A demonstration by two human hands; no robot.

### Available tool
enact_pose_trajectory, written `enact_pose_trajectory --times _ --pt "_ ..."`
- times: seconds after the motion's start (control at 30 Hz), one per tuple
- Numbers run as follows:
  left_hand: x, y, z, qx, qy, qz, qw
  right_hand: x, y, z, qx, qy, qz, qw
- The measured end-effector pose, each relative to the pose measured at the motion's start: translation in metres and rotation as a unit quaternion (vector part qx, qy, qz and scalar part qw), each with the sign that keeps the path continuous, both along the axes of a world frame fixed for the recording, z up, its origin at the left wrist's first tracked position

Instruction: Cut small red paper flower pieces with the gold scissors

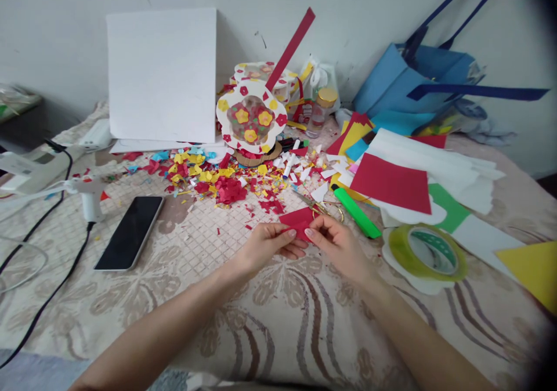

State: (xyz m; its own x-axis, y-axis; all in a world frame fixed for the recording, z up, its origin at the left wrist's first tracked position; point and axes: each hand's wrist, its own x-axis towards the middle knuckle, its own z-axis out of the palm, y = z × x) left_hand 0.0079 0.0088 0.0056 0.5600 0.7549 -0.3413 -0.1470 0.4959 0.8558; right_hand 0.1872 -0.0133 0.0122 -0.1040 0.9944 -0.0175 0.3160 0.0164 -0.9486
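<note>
My left hand [268,245] and my right hand [336,241] meet over the patterned cloth [278,315] and together pinch a small folded piece of red paper [297,220]. Fingers of both hands are closed on its lower edge. Just behind the paper lie small scissors [319,207] and a green marker [357,212]. A heap of red, yellow and blue paper scraps [217,179] spreads farther back. Behind the scraps stands a round white paper decoration with red and yellow flowers [251,118].
A black phone [129,231] lies at left beside a white glue gun [89,196] and black cables [47,298]. A tape roll [429,252], red sheet [391,183], white sheets, a yellow sheet [533,272] and a blue bag [413,83] are at right. A white board [162,75] leans on the wall.
</note>
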Motion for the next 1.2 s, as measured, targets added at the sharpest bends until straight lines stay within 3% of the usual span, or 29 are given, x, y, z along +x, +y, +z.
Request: enact_pose_trajectory --times 0.13,0.23,0.33,0.47,0.57,0.67,0.8,0.93,1.03,1.13,1.2 --pt "-0.006 0.007 0.003 -0.022 -0.023 -0.038 0.999 0.006 0.003 0.0 -0.003 -0.003 -0.003 1.0" --pt "-0.01 0.013 0.005 -0.015 0.0 -0.018 1.0 0.008 0.004 -0.001 -0.018 -0.011 0.001 1.0" --pt "-0.011 0.016 0.003 0.052 0.056 0.016 0.997 0.003 0.001 -0.001 -0.023 -0.025 0.031 0.999" --pt "-0.011 0.016 -0.002 0.116 0.106 -0.03 0.987 -0.001 -0.003 -0.002 0.005 -0.044 0.072 0.996" --pt "-0.014 0.019 -0.002 0.123 0.113 0.004 0.986 0.011 0.003 -0.003 0.057 -0.118 0.023 0.991" --pt "-0.017 0.022 0.002 0.11 0.113 0.02 0.987 0.03 0.016 -0.011 0.16 -0.277 -0.084 0.944" --pt "-0.017 0.023 0.006 0.095 0.108 0.016 0.989 0.042 0.03 -0.026 0.199 -0.463 -0.088 0.859" --pt "-0.015 0.021 0.007 0.098 0.1 0.015 0.99 0.039 0.033 -0.033 0.185 -0.515 -0.078 0.833" --pt "-0.015 0.02 0.006 0.11 0.102 0.013 0.989 0.036 0.028 -0.028 0.176 -0.47 -0.106 0.858" --pt "-0.015 0.019 0.004 0.128 0.106 0.004 0.986 0.033 0.019 -0.019 0.117 -0.287 -0.125 0.943" --pt "-0.015 0.018 0.003 0.139 0.113 -0.003 0.984 0.027 0.013 -0.015 0.038 -0.111 -0.077 0.99"
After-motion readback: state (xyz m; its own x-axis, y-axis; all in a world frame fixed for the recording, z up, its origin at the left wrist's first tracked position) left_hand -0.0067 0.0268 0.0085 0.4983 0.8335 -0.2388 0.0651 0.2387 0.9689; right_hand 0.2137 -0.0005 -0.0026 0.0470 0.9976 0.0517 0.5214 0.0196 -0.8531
